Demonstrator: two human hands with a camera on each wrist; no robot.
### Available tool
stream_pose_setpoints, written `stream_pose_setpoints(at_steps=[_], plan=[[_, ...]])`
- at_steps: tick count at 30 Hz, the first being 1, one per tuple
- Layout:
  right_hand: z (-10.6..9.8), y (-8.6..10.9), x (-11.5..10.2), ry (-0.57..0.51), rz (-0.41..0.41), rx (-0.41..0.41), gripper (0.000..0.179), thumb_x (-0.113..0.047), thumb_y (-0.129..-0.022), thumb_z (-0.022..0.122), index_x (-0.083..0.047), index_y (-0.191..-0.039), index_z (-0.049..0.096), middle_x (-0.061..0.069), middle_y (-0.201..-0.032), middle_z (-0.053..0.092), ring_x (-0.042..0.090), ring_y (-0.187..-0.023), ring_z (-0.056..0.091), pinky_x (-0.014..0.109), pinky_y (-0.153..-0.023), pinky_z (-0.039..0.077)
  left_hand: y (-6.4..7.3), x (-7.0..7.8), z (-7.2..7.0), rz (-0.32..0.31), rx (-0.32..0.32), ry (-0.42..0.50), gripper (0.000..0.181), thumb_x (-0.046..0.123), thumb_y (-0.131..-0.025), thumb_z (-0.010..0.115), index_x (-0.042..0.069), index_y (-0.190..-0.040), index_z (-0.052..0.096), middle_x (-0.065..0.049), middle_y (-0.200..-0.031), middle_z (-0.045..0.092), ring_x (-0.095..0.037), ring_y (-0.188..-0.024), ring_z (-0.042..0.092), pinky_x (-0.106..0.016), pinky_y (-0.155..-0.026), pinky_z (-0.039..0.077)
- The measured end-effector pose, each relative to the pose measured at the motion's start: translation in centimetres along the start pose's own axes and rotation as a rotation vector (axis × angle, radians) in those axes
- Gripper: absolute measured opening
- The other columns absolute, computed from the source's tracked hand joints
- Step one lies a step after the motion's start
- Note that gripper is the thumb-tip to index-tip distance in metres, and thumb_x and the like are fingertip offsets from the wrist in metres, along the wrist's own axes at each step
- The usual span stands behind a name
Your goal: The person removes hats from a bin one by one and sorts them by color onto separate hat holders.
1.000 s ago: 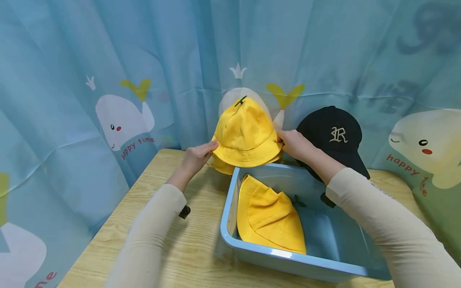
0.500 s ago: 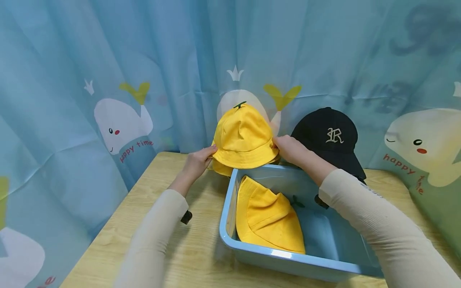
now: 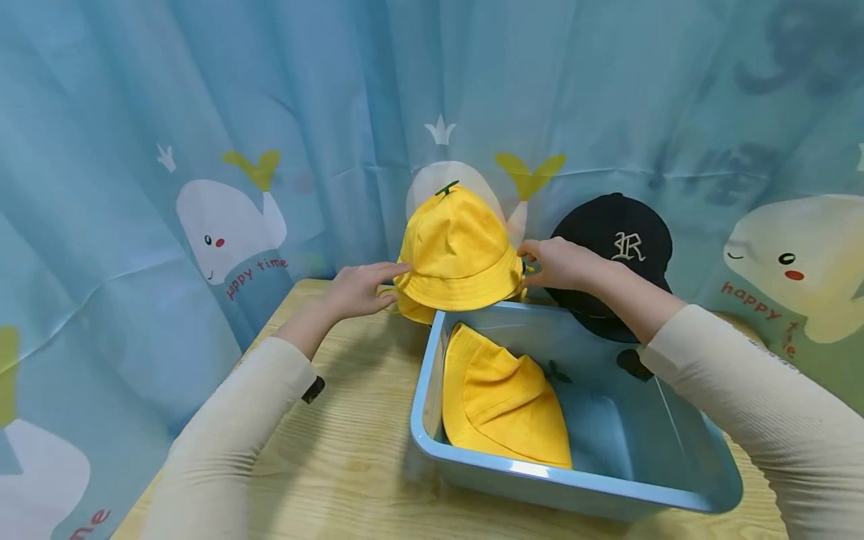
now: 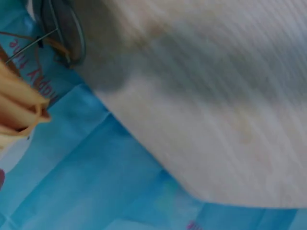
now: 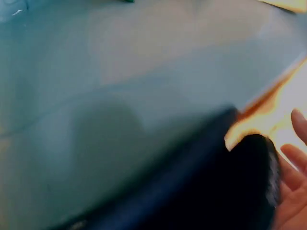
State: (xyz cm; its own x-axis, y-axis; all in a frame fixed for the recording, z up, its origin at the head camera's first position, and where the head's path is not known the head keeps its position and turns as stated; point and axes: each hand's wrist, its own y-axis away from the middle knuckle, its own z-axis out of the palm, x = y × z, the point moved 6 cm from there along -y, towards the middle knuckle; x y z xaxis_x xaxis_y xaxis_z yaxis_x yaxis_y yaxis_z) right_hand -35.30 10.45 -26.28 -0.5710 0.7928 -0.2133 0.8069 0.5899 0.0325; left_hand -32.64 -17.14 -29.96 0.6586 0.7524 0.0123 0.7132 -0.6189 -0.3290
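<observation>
A yellow bucket hat (image 3: 455, 244) with a small green sprout on its crown sits upright at the back of the table, over another yellow brim (image 3: 413, 308). Beside the hat's left brim is my left hand (image 3: 361, 291), fingers extended and one fingertip right at the brim. My right hand (image 3: 559, 262) is at the right brim with thumb and fingers parted, overlapping the black cap (image 3: 610, 217) in the head view. In the right wrist view, spread fingers (image 5: 292, 167) show behind the dark cap (image 5: 206, 191). Part of a yellow hat (image 4: 19, 105) appears in the left wrist view.
A blue plastic bin (image 3: 587, 491) stands in front on the wooden table (image 3: 351, 442), with another yellow hat (image 3: 506, 405) lying on its side in it. A wire stand (image 4: 60, 33) shows in the left wrist view. A blue printed curtain (image 3: 337, 105) hangs behind.
Both hands have loosened from the yellow hat's brim, the left moving slightly left and the right slightly right. The hat was lowered slightly and stays in place over the other brim.
</observation>
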Motion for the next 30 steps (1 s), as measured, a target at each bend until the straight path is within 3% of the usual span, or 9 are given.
stream_pose_setpoints(at_steps=[4,8,11,15,18,21,25,30], plan=[[-1.3,1.1,-0.7,-0.063,-0.038,-0.048,0.052,-0.021,-0.09,0.065,0.003,-0.131,0.046,0.028,-0.126,0.055,0.038,-0.108,0.059,0.044,-0.085,0.052,-0.2,-0.1,-1.7,-0.06,-0.13,0.032,0.061,0.026,-0.087,0.068,0.013,-0.142,0.044,-0.013,-0.136,0.053,-0.022,-0.07,0.063,-0.035,-0.051,0.046],[-2.2,2.6,-1.4,-0.067,-0.075,-0.079,0.057,-0.028,-0.091,0.064,0.002,-0.134,0.043,0.026,-0.128,0.054,0.037,-0.108,0.06,0.045,-0.087,0.052,-0.3,0.3,-3.5,-0.082,-0.226,0.057,0.069,0.032,-0.089,0.066,0.015,-0.147,0.035,-0.013,-0.142,0.047,-0.023,-0.074,0.063,-0.041,-0.066,0.051],[-2.6,4.0,-1.7,-0.064,-0.085,-0.096,0.062,-0.035,-0.09,0.063,0.001,-0.136,0.041,0.026,-0.129,0.054,0.036,-0.108,0.061,0.046,-0.087,0.051,-0.5,1.2,-4.8,-0.037,-0.254,0.045,0.071,0.036,-0.088,0.065,0.015,-0.148,0.033,-0.012,-0.144,0.045,-0.027,-0.09,0.064,-0.045,-0.077,0.051],[-3.4,5.9,-1.3,-0.059,-0.059,-0.086,0.065,-0.042,-0.089,0.061,-0.003,-0.137,0.041,0.025,-0.13,0.054,0.036,-0.11,0.06,0.048,-0.088,0.05,-0.5,2.9,-6.1,0.059,-0.291,0.014,0.071,0.039,-0.088,0.064,0.014,-0.147,0.034,-0.01,-0.146,0.043,-0.029,-0.124,0.051,-0.047,-0.089,0.049],[-3.8,7.3,-0.9,-0.068,-0.037,-0.072,0.065,-0.044,-0.089,0.061,-0.005,-0.138,0.042,0.022,-0.133,0.052,0.035,-0.113,0.059,0.049,-0.09,0.049,-0.3,4.2,-6.6,0.118,-0.336,-0.007,0.07,0.039,-0.088,0.064,0.014,-0.147,0.035,-0.007,-0.147,0.042,-0.026,-0.126,0.05,-0.044,-0.083,0.051],[-3.9,8.9,-0.7,-0.08,-0.044,-0.061,0.065,-0.045,-0.088,0.062,-0.006,-0.138,0.042,0.019,-0.134,0.052,0.034,-0.115,0.057,0.049,-0.09,0.048,-0.4,5.3,-6.8,0.124,-0.406,-0.016,0.073,0.044,-0.088,0.062,0.016,-0.149,0.032,-0.003,-0.15,0.038,-0.023,-0.129,0.046,-0.042,-0.08,0.051],[-3.6,11.1,-0.9,-0.072,-0.081,-0.032,0.065,-0.045,-0.088,0.063,-0.009,-0.138,0.043,0.015,-0.137,0.051,0.031,-0.117,0.056,0.049,-0.09,0.048,-0.8,6.8,-6.8,0.111,-0.493,-0.009,0.079,0.05,-0.088,0.06,0.019,-0.151,0.024,0.0,-0.154,0.029,-0.021,-0.136,0.037,-0.043,-0.092,0.047],[-3.0,14.1,-1.3,-0.037,-0.101,0.013,0.068,-0.048,-0.085,0.065,-0.017,-0.141,0.041,0.007,-0.135,0.054,0.024,-0.115,0.057,0.041,-0.083,0.051,-1.8,8.8,-6.9,0.149,-0.522,0.022,0.085,0.054,-0.086,0.061,0.02,-0.152,0.02,0.0,-0.156,0.025,-0.019,-0.139,0.032,-0.043,-0.099,0.043]])
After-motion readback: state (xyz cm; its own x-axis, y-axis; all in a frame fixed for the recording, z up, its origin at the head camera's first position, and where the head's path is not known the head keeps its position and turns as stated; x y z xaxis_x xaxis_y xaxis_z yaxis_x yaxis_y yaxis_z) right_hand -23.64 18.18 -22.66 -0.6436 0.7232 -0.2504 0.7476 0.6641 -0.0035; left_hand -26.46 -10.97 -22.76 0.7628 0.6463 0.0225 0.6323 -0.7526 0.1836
